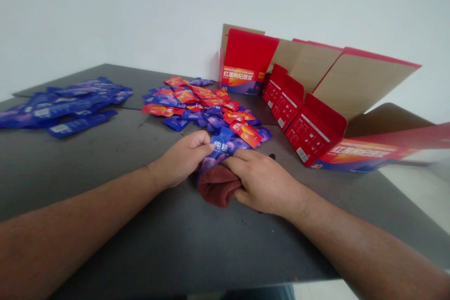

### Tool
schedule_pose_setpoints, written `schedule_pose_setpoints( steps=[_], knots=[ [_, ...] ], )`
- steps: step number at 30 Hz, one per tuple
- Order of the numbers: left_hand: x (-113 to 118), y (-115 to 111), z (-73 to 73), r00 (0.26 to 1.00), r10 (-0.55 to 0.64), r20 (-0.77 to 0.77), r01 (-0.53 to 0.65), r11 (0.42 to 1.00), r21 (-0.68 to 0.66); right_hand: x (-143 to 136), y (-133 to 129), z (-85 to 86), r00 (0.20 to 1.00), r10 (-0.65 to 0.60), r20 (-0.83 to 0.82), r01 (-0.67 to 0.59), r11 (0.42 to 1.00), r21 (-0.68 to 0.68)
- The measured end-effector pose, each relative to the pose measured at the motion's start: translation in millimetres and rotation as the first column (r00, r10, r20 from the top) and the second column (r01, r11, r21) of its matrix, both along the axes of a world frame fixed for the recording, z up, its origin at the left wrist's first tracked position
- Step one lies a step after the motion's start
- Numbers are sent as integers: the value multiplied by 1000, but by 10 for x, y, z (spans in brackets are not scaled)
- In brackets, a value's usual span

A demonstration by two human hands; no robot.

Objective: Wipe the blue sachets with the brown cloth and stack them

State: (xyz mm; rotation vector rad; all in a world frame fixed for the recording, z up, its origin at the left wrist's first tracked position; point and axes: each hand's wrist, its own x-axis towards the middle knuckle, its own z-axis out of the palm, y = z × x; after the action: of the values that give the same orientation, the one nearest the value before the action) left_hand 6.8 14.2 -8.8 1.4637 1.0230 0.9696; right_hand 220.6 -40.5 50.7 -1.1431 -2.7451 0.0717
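My left hand (188, 155) pinches the upper end of a blue-purple sachet (221, 145) with white lettering between thumb and fingers. On the right, my right hand (262, 180) is closed on a bunched brown cloth (220, 186), its fingers against the sachet's lower part. The cloth covers the sachet's bottom end. Just beyond both hands lies a heap of red and blue sachets (200, 103).
A pile of blue sachets (73, 101) lies at the left on the dark table (197, 248). Several open red cardboard boxes (312, 129) stand along the right side, lids raised. Behind is a white wall (140, 14).
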Motion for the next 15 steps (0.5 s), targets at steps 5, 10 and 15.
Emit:
schedule_pose_setpoints(
  steps=[5, 10, 15],
  knots=[
    [5, -2, 9, 1000, 4, 29, -3, 1000, -16, 18, 35, -7, 991, -126, -42, 128, 991, 31],
    [2, -5, 9, 1000, 8, 23, -7, 999, -31, 9, 20, -2, 1000, -4, -9, 4, 1000, -3],
    [6, -4, 5, 999, -10, 40, 11, 1000, -24, 28, 38, -1, 987, -158, -39, 160, 986, 41]
  ],
)
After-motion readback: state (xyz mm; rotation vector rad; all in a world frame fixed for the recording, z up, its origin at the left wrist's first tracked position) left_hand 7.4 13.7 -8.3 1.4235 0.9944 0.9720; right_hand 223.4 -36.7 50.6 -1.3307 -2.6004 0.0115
